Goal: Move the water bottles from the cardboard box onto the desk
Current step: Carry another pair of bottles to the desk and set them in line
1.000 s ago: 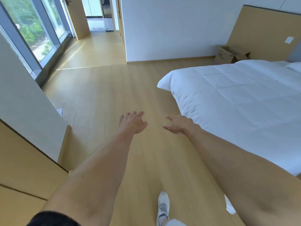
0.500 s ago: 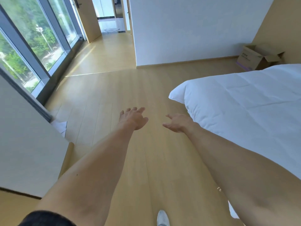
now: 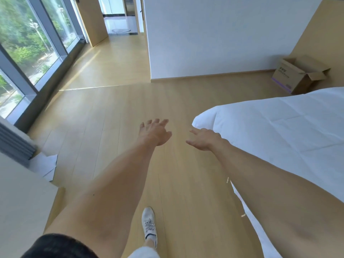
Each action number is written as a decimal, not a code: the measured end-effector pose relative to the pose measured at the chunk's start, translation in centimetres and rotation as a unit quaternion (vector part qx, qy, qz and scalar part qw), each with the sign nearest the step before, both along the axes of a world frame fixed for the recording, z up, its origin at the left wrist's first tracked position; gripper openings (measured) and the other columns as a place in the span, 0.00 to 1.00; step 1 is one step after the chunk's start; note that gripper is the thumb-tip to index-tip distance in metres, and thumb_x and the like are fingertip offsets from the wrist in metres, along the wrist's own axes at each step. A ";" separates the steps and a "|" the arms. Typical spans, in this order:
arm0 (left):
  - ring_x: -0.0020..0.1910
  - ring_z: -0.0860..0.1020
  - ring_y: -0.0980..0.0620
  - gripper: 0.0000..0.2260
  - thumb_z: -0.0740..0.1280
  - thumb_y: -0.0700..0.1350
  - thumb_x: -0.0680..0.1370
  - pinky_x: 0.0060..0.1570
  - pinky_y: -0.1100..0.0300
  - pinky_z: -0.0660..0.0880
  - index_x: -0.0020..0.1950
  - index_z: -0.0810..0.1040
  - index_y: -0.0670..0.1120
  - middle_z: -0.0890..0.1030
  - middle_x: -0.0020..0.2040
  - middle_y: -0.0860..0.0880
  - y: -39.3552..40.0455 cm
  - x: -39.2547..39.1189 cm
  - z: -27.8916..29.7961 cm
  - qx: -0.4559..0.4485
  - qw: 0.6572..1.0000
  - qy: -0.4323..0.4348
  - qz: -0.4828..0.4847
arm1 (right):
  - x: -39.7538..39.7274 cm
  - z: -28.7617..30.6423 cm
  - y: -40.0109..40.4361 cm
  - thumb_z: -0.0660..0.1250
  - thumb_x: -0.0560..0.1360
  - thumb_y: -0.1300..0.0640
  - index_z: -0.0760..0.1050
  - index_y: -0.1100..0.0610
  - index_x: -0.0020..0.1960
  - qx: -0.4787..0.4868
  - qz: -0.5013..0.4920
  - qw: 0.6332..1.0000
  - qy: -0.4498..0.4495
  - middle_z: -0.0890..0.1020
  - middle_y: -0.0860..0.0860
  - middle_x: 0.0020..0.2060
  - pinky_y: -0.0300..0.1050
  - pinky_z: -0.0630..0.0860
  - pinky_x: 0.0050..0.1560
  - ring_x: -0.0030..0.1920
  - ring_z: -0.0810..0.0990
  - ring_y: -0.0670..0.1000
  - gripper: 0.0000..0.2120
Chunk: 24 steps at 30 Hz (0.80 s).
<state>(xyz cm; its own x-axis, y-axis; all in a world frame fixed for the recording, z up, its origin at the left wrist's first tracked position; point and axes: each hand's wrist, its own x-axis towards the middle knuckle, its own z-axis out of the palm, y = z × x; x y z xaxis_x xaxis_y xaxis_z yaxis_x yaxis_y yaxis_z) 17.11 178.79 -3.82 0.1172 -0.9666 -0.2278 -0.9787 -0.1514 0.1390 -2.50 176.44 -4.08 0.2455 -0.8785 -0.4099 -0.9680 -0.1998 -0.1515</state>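
Hands first: my left hand and right hand hover spread and empty mid-frame; cardboard box sits upper right.

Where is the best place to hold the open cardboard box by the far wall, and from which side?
Judging from here, grip the cardboard box by its two upright side walls from above, one hand each. Its flaps are folded outward and look too loose to bear weight. Both the left hand and right hand are empty and far from it.
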 end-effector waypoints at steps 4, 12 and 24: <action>0.79 0.58 0.43 0.29 0.58 0.61 0.81 0.76 0.43 0.54 0.81 0.56 0.58 0.60 0.80 0.48 -8.6 4.0 -0.3 -0.002 1.000 0.009 -0.011 | 3.7 0.0 -8.0 0.56 0.79 0.35 0.55 0.41 0.79 -0.003 -0.024 1.000 0.005 0.65 0.52 0.76 0.57 0.63 0.71 0.75 0.64 0.57 0.31; 0.76 0.62 0.43 0.28 0.60 0.60 0.81 0.74 0.45 0.58 0.80 0.59 0.56 0.65 0.78 0.47 -25.5 11.6 1.6 -0.019 0.999 0.022 -0.029 | 10.2 2.7 -23.6 0.55 0.80 0.35 0.53 0.42 0.80 -0.004 -0.060 0.998 0.009 0.59 0.49 0.79 0.57 0.58 0.74 0.78 0.60 0.56 0.31; 0.76 0.63 0.44 0.29 0.60 0.60 0.80 0.74 0.46 0.59 0.80 0.58 0.57 0.65 0.78 0.48 -47.3 14.0 0.1 -0.013 0.998 0.008 -0.063 | 13.3 0.4 -45.0 0.55 0.80 0.35 0.53 0.41 0.80 -0.004 -0.079 0.997 0.020 0.61 0.52 0.78 0.59 0.59 0.73 0.77 0.61 0.59 0.32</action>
<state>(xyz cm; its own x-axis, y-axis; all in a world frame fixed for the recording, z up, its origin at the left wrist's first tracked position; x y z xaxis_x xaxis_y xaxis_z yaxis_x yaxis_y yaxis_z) 31.15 131.48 -3.76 -0.0098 -0.9790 -0.2035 -0.9874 -0.0226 0.1563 10.75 131.48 -3.67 0.0870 -0.9084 -0.4090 -0.9927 -0.0447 -0.1117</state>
